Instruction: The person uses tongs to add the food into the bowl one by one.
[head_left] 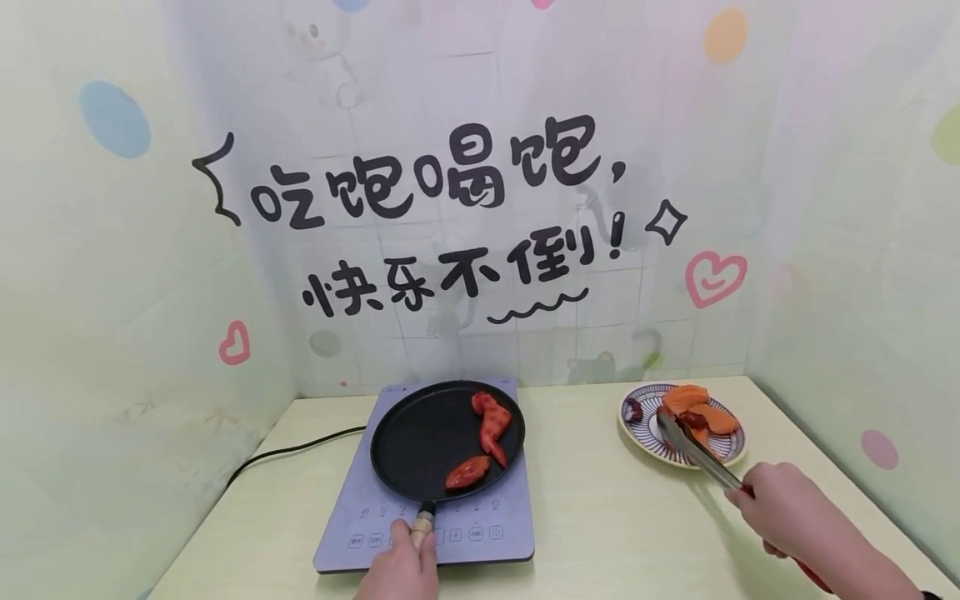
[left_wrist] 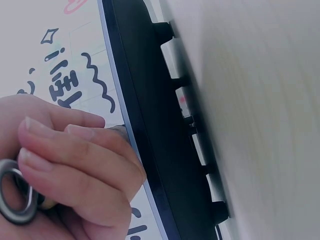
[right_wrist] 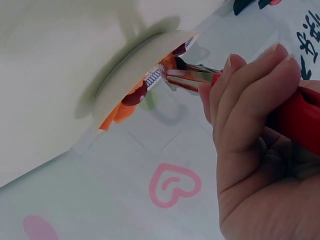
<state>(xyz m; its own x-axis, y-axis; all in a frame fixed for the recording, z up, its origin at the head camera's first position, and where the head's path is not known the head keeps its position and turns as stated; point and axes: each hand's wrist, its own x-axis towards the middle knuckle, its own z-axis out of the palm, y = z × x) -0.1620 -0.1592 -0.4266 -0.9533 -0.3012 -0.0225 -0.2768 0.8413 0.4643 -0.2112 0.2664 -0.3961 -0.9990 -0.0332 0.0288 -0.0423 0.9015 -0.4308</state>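
Note:
My left hand (head_left: 401, 567) grips the handle of a black frying pan (head_left: 412, 442), with the fingers curled round it in the left wrist view. A red wing-shaped food piece (head_left: 492, 425) and a glossy reddish-orange piece (head_left: 467, 473) lie in the right part of the pan. At the right, my right hand (head_left: 787, 512) holds red-handled metal tongs (head_left: 708, 462). Their tips are among the food on a patterned plate (head_left: 642, 435), at a reddish piece they partly hide. Orange pieces (head_left: 720, 419) and dark red pieces (head_left: 633, 409) share the plate.
Beneath the pan is a grey-lilac induction cooker (head_left: 337, 533), its touch buttons toward the front. A black cord (head_left: 300, 448) runs from it to the left. The pale table (head_left: 585, 500) meets printed walls at the back and both sides.

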